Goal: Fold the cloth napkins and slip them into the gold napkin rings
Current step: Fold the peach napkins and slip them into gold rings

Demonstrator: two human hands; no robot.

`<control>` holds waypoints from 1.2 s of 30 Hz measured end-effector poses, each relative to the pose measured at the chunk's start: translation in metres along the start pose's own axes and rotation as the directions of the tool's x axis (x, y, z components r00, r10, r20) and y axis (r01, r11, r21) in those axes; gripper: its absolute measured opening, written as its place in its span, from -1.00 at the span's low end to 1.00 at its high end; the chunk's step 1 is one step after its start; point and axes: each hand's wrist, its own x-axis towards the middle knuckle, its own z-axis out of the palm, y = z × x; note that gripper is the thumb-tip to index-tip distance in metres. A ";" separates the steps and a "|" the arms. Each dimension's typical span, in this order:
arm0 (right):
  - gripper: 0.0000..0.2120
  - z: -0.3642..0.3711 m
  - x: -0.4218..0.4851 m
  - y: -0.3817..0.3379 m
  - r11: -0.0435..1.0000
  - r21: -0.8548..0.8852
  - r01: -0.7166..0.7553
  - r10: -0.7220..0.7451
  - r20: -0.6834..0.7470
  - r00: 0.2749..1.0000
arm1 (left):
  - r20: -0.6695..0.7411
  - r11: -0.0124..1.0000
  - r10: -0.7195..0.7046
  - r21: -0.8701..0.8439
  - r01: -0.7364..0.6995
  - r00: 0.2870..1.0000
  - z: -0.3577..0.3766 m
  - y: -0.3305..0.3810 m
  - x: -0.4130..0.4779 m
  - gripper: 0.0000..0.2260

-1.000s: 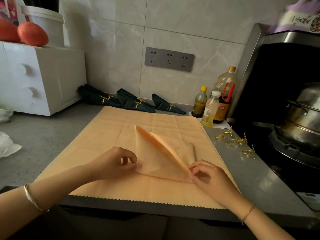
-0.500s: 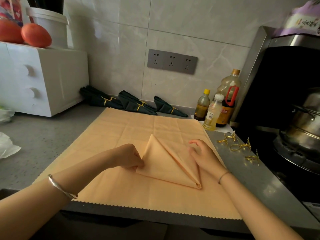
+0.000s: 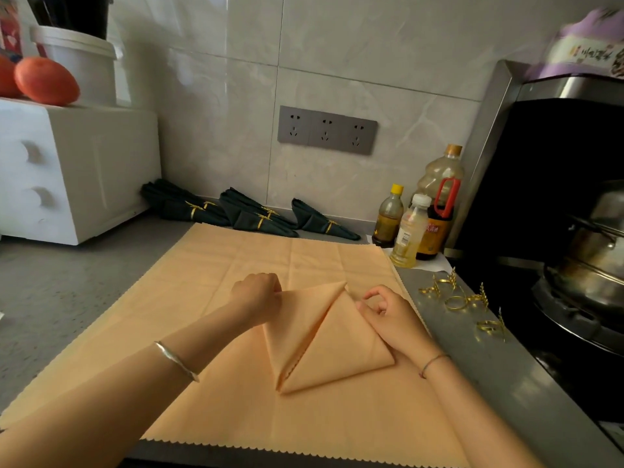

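Observation:
A peach napkin, folded into a pointed shape with two flaps meeting down the middle, lies on a large flat peach cloth. My left hand pinches the napkin's upper left edge. My right hand rests at its upper right edge, thumb and forefinger curled on the fabric. Several gold napkin rings with leaf ornaments lie loose on the counter to the right. Several dark green folded napkins in gold rings lie along the back wall.
Three bottles stand at the back right, beside a stove with a steel pot. A white drawer box with orange fruit and a white bucket on top stands at the left. The grey counter runs left of the cloth.
The napkin's left flap has been folded in toward the middle. My left hand moved up and right to the top left edge; my right hand shifted to the upper right edge.

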 end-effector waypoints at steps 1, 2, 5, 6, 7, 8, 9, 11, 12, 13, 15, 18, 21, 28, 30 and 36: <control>-0.86 0.002 0.001 0.000 1.000 0.019 -0.004 0.005 -0.013 1.000 | -0.039 0.999 0.005 0.044 -0.003 0.999 0.002 0.003 -0.002 -0.66; -0.81 0.005 0.001 0.000 0.999 0.053 -0.010 0.011 -0.021 1.000 | -0.060 0.998 0.014 0.066 -0.010 0.998 0.004 0.005 -0.007 -0.54; -0.74 0.014 0.000 0.001 0.983 0.181 -0.018 0.021 -0.012 1.000 | -0.022 0.992 0.121 0.020 -0.121 0.992 0.011 0.018 -0.036 -0.40; -0.75 0.015 -0.001 0.001 0.976 0.215 -0.017 0.021 -0.017 1.000 | 0.016 0.988 0.153 0.007 -0.153 0.988 0.013 0.021 -0.047 -0.41; -0.75 0.014 -0.001 0.001 0.969 0.246 -0.009 0.019 -0.035 0.999 | 0.057 0.985 0.174 -0.004 -0.174 0.983 0.015 0.024 -0.058 -0.40; -0.75 0.014 -0.002 0.002 0.962 0.274 -0.001 0.018 -0.061 0.998 | 0.099 0.983 0.181 -0.007 -0.181 0.978 0.019 0.025 -0.068 -0.38; -0.76 0.014 -0.002 0.004 0.956 0.295 0.010 0.018 -0.093 0.995 | 0.139 0.984 0.179 -0.004 -0.181 0.974 0.024 0.027 -0.076 -0.35; -0.77 0.014 -0.004 0.005 0.951 0.308 0.026 0.020 -0.145 0.989 | 0.175 0.985 0.166 0.011 -0.170 0.970 0.034 0.029 -0.084 -0.31; -0.76 0.015 -0.004 0.005 0.953 0.301 0.030 0.020 -0.160 0.987 | 0.172 0.986 0.157 0.020 -0.163 0.972 0.038 0.031 -0.085 -0.30; -0.75 0.017 -0.005 0.006 0.957 0.288 0.035 0.014 -0.166 0.986 | 0.164 0.987 0.151 0.024 -0.157 0.975 0.042 0.032 -0.084 -0.31; -0.72 0.021 -0.004 0.006 0.969 0.244 0.043 -0.003 -0.163 0.987 | 0.154 0.987 0.151 0.027 -0.157 0.977 0.047 0.035 -0.082 -0.35; -0.75 0.022 -0.004 0.007 0.986 0.163 0.035 -0.009 -0.161 0.987 | 0.127 0.980 0.176 0.067 -0.185 0.976 0.052 0.036 -0.081 -0.43; -0.83 0.021 -0.006 0.006 0.996 0.083 0.038 -0.023 -0.183 0.983 | 0.109 0.975 0.183 0.108 -0.195 0.977 0.052 0.037 -0.079 -0.48; -0.68 0.018 -0.016 -0.018 0.852 -0.305 0.425 -0.397 0.153 0.905 | 0.101 0.976 0.163 0.128 -0.176 0.981 0.054 0.038 -0.080 -0.49; -0.62 0.024 -0.013 -0.021 0.826 -0.362 0.432 -0.294 0.378 0.878 | 0.088 0.977 0.158 0.129 -0.168 0.984 0.054 0.038 -0.080 -0.49; -0.52 0.025 0.007 -0.014 0.805 -0.486 0.340 -0.071 0.490 0.869 | 0.046 0.982 0.150 0.112 -0.155 0.988 0.057 0.037 -0.079 -0.51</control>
